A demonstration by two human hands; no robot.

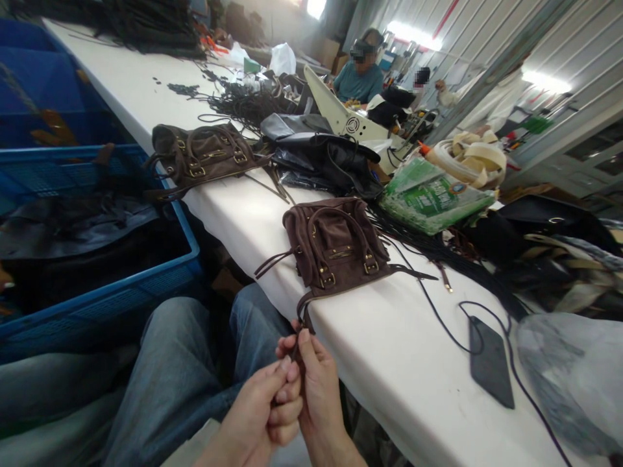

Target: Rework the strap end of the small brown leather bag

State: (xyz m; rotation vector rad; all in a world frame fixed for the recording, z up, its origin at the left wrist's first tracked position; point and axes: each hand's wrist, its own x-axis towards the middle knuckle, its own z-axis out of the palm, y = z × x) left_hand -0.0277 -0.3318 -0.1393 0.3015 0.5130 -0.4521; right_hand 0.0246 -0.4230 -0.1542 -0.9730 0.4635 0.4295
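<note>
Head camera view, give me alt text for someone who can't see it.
Both hands, left hand and right hand, pinch a thin strap hanging from a brown suede bag on a white table.

Both hands meet low in front, left hand (265, 412) and right hand (318, 389) touching, fingers curled and pinched together.

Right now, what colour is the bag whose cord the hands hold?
Dark brown bag, with brass-coloured buckles; head view.

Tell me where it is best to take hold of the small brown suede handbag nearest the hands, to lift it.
Probably by the arched top handle of the small brown suede handbag, coming from above: the bag lies flat on the white table and the handle loop lies free on top.
</note>
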